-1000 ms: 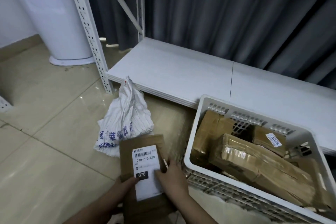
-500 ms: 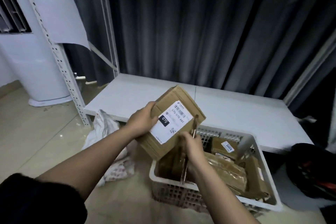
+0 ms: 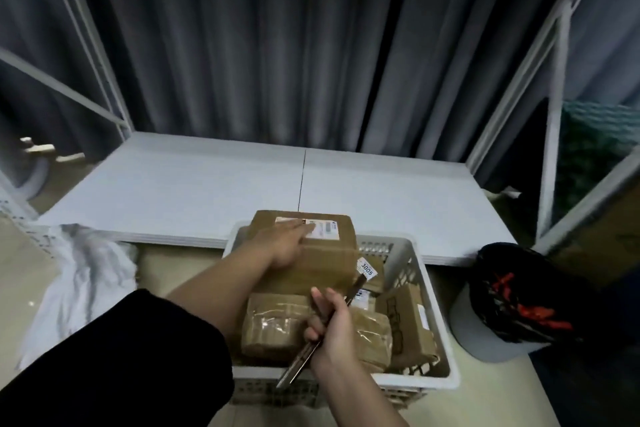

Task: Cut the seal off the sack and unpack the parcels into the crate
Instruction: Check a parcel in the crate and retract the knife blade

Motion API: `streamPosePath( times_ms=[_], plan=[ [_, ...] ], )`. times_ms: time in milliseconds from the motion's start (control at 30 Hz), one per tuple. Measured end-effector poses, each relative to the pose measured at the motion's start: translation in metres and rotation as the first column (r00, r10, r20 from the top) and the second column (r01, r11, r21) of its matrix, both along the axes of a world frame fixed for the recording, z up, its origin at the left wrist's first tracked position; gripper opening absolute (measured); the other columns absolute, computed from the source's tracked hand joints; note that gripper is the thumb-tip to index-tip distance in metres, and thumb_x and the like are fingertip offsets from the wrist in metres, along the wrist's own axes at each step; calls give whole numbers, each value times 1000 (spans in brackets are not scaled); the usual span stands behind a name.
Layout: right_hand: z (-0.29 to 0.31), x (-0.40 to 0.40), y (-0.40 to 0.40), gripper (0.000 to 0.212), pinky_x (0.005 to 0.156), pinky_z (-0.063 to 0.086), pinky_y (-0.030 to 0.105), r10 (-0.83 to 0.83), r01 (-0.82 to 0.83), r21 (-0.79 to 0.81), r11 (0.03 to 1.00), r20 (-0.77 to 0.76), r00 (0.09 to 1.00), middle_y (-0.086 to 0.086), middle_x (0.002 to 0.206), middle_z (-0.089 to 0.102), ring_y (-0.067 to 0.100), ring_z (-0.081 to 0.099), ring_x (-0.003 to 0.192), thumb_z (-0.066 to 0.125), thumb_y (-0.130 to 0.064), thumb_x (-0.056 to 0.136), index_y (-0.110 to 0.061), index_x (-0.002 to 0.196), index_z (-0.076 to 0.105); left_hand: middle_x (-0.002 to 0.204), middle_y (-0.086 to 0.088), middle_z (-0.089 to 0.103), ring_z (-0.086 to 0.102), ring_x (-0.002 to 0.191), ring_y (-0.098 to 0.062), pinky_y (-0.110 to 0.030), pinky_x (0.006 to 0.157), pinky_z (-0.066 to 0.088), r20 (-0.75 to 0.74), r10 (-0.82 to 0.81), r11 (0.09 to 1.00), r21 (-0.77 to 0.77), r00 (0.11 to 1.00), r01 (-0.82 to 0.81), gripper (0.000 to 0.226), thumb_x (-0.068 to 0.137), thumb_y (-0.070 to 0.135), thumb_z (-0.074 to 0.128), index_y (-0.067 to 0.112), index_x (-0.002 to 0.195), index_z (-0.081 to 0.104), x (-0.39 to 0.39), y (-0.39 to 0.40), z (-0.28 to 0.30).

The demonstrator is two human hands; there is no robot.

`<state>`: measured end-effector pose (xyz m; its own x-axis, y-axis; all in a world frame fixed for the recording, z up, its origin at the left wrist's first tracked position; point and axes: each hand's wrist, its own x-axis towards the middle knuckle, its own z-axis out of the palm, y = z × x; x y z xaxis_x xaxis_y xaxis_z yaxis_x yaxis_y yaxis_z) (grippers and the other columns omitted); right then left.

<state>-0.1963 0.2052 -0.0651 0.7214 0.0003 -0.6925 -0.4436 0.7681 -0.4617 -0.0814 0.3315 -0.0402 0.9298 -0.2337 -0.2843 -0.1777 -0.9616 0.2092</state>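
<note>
A white plastic crate (image 3: 434,302) stands on the floor, filled with several brown parcels. On top at its far side lies a cardboard box with a white label (image 3: 325,253). My left hand (image 3: 284,244) rests flat on that box with straight fingers. My right hand (image 3: 329,329) hovers over the crate's near side and grips a slim metal cutter (image 3: 304,354), whose blade end points toward the far right. A tape-wrapped parcel (image 3: 273,326) lies beneath it. The white sack (image 3: 79,281) lies crumpled on the floor to the left.
A low white shelf board (image 3: 207,191) runs behind the crate, with grey curtains behind it and white rack posts at both sides. A grey bin with a black liner (image 3: 505,305) stands to the right of the crate.
The labelled box went from the floor by the sack, up in both hands, and down onto the parcels in the crate. My right hand has let go of it and holds only the cutter.
</note>
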Motion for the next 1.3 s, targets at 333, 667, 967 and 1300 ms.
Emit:
streamPosePath(
  times_ms=[333,667,967,1300],
  plan=[
    [23,7,-52,12,29,30,14,-5,11,-90,996,60,998,3,71,56,6,41,30,41,-12,99,-7,100,52,143,-5,47,44,130,-22,-33,106,37,97,132,965,-241,986,-106,42,94,31,50,18,134,48,-60,-36,23],
    [93,-23,-122,21,45,48,17,158,-55,-236,970,446,881,2,71,57,5,56,45,45,-21,99,-11,99,64,72,-5,66,67,59,-16,-21,52,54,-667,-100,324,-723,738,-610,43,96,53,37,15,92,58,-196,-140,62],
    [107,-44,-152,45,40,39,21,379,-137,-498,856,425,822,3,56,64,14,54,46,31,-41,101,-9,92,61,54,3,46,23,33,-3,-10,35,15,-520,26,187,-837,854,-515,22,102,18,37,16,82,45,-189,-181,61],
    [114,-30,-155,36,43,48,20,295,43,-558,829,501,814,7,57,63,14,57,42,41,-34,99,-5,86,55,41,6,33,15,29,-1,-10,32,10,-567,-3,-96,-820,824,-565,42,99,37,17,18,88,52,-166,-196,70]
  ],
)
